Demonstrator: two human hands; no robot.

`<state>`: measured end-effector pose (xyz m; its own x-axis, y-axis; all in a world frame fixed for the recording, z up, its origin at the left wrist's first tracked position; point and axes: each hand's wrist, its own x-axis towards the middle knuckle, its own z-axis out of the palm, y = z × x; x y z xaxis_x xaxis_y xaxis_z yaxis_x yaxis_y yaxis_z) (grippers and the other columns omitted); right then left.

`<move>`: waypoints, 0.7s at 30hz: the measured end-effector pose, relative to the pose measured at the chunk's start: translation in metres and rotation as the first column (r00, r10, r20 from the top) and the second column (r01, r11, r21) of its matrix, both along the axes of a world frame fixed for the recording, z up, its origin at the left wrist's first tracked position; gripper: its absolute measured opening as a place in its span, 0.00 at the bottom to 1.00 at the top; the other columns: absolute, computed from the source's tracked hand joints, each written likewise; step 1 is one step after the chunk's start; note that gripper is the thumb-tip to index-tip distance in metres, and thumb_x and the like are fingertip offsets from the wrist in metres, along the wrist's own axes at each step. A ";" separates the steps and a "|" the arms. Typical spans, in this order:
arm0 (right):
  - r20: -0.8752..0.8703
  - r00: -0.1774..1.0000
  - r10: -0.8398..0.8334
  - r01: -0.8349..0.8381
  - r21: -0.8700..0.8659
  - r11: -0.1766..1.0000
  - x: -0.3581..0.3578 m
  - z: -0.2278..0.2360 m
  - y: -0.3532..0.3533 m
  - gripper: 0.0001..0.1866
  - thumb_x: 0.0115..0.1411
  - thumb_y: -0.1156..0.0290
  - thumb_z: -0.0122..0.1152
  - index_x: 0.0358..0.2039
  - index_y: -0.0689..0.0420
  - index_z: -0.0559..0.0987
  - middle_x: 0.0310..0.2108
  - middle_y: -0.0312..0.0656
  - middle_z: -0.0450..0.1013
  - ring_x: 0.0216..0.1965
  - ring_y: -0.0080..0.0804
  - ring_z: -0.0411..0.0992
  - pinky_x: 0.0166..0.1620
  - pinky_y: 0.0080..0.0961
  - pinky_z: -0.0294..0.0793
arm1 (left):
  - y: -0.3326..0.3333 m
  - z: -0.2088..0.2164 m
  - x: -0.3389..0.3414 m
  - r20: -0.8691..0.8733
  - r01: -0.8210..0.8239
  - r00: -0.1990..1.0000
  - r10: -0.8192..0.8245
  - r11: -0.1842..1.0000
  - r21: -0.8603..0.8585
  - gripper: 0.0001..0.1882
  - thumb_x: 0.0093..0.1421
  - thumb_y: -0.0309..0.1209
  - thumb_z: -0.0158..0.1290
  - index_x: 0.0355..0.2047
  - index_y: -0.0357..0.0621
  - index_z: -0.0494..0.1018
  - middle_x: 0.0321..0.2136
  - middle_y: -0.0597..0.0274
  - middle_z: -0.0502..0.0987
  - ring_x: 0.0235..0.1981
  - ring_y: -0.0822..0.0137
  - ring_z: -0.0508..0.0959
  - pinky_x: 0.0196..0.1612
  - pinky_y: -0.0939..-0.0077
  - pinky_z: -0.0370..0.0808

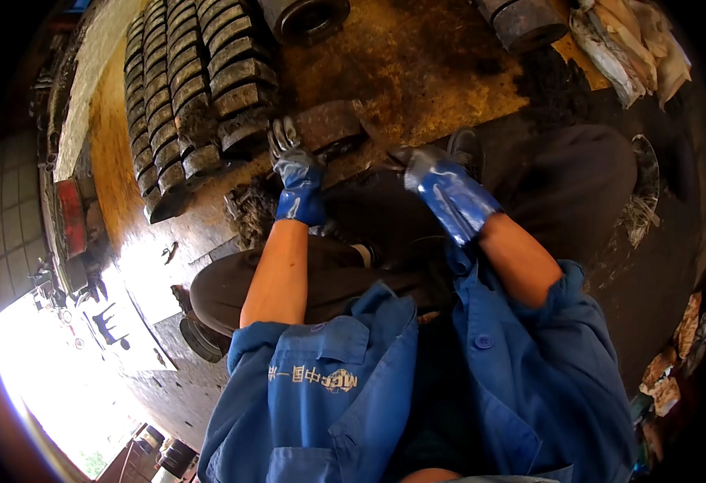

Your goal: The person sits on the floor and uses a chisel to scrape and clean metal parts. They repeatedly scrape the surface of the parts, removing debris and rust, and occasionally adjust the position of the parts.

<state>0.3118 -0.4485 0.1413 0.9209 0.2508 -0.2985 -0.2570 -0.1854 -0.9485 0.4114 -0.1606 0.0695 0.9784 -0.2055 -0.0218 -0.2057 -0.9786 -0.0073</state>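
A brownish metal ring or short cylinder [330,127] lies on its side on the oily plate in front of me. My left hand [295,159], in a blue and grey glove, is at its left end. Its fingers are stretched out and apart, close to or touching the ring. To the right, my right hand [437,181], in a blue glove, is closed. A thin dark strip [381,143] runs from it toward the ring's right edge; blur hides what it is. Between both hands are my dark-trousered legs, folded under me.
Rows of stacked dark metal rings [200,80] lie at the far left. Large cylinders [308,18] stand at the back. Crumpled wrappings [631,48] lie at the far right. Dirty rags [252,211] sit beside my left wrist, and a metal dish [645,173] is by my right knee.
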 end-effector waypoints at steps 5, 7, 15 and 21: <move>0.032 0.999 0.014 -0.016 0.057 0.998 -0.013 -0.006 -0.010 0.15 0.70 0.68 0.49 0.51 0.61 0.77 0.35 0.46 0.79 0.39 0.33 0.80 0.41 0.27 0.79 | 0.001 0.003 -0.004 0.171 0.103 0.982 -0.083 0.989 -0.110 0.60 0.49 0.55 0.66 0.72 0.34 0.51 0.72 0.47 0.55 0.75 0.49 0.50 0.76 0.50 0.45; 0.028 1.000 0.010 -0.012 0.074 0.997 -0.015 -0.009 -0.014 0.15 0.70 0.68 0.49 0.51 0.60 0.78 0.35 0.46 0.79 0.39 0.33 0.80 0.42 0.27 0.79 | -0.004 0.008 -0.008 0.156 0.087 0.985 -0.071 0.991 -0.098 0.60 0.48 0.56 0.67 0.71 0.34 0.51 0.72 0.48 0.55 0.75 0.49 0.50 0.76 0.50 0.46; 0.031 0.999 -0.011 0.009 0.067 0.998 -0.013 -0.013 -0.019 0.14 0.70 0.69 0.50 0.50 0.58 0.80 0.37 0.45 0.79 0.41 0.33 0.79 0.44 0.26 0.77 | 0.006 0.000 -0.005 0.205 0.149 0.971 -0.122 0.981 -0.123 0.60 0.47 0.55 0.68 0.71 0.34 0.52 0.72 0.49 0.55 0.75 0.48 0.50 0.76 0.50 0.45; 0.220 0.975 0.040 -0.045 0.022 0.999 -0.009 -0.021 -0.031 0.13 0.70 0.70 0.50 0.49 0.56 0.81 0.38 0.45 0.79 0.42 0.34 0.79 0.45 0.26 0.76 | 0.006 0.001 -0.002 0.176 0.137 0.977 -0.118 0.985 -0.101 0.60 0.48 0.53 0.67 0.72 0.34 0.50 0.73 0.48 0.53 0.75 0.47 0.49 0.76 0.50 0.44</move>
<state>0.3031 -0.4797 0.1207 0.9515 0.2962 -0.0827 -0.0341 -0.1658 -0.9856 0.4092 -0.1551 0.0701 0.9315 -0.3208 0.1712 -0.3342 -0.9409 0.0555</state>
